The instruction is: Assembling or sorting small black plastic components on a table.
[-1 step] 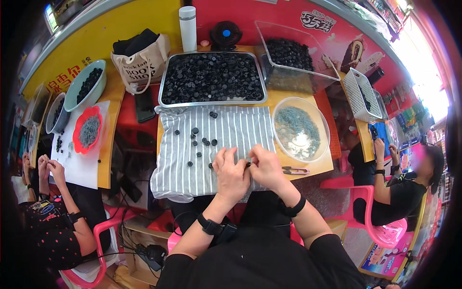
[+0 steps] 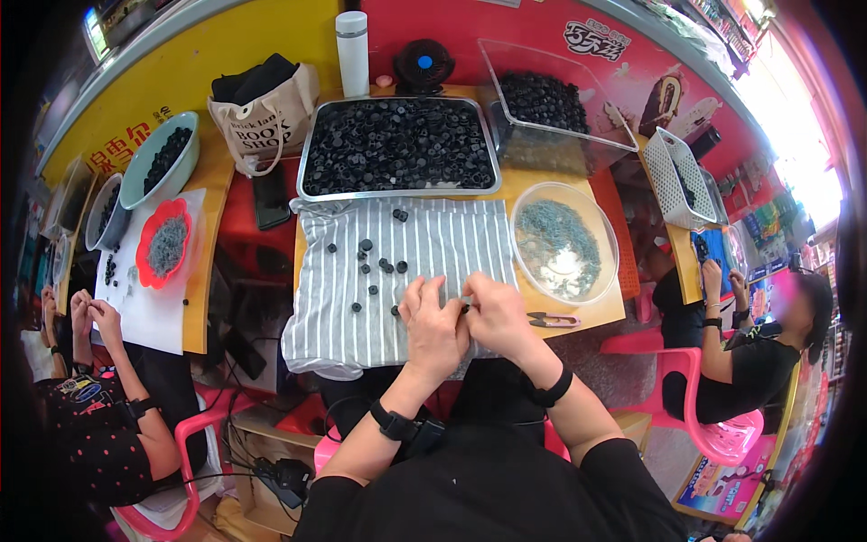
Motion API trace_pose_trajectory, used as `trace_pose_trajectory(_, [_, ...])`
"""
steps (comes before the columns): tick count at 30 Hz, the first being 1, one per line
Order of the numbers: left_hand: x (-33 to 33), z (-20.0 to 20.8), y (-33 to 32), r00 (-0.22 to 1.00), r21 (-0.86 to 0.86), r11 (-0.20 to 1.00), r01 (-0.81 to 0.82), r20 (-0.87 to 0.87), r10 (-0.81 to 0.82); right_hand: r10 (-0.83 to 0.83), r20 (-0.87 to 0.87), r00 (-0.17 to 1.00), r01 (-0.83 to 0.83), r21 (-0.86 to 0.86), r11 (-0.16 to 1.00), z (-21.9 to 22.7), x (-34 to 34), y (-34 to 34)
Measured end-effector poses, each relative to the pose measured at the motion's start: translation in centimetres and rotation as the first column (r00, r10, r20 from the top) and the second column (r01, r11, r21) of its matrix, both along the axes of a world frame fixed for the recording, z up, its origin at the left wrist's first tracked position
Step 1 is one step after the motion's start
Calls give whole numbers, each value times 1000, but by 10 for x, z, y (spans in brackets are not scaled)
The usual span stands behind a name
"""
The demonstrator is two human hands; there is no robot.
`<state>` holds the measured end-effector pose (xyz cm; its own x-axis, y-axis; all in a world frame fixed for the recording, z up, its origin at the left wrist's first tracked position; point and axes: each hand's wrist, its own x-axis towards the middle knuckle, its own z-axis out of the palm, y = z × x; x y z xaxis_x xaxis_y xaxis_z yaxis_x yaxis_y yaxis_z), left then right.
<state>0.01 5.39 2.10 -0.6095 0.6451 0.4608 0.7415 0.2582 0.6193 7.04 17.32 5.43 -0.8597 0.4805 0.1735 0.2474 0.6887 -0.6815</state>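
Observation:
Over the near edge of a grey-and-white striped cloth (image 2: 316,271), my two hands meet. My left hand (image 2: 432,330) has its fingers bent, with thumb and fingertips against a small black round part (image 2: 465,309). My right hand (image 2: 496,316) is closed in a pinch on the same part from the other side; fingers hide most of it. Several similar black parts (image 2: 366,245) lie loose on the cloth, one of them close by my left fingertips. Beside my right hand rest small thread snips (image 2: 554,320).
Beyond the cloth stands a metal tray (image 2: 397,193) full of black parts. A round tub (image 2: 616,257) of grey-green scraps is on the right, a clear bin (image 2: 551,135) behind it. A white bottle (image 2: 353,54), fan (image 2: 424,65) and cloth bag (image 2: 271,117) line the back. People work at both sides.
My right hand has shifted very slightly to the left, around the small black part. My left hand and the loose parts look the same.

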Motion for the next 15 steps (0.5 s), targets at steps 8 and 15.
trace_pose_trajectory(8, [-2, 3, -1, 1000, -17, 1000, 22, 11, -22, 136, 68, 988, -138, 21, 990, 15, -14, 2])
trace_pose_trajectory(15, [-2, 6, -4, 995, 38, 998, 48, 88, -51, -141, -84, 986, 22, -782, 623, -5, 28, 15])
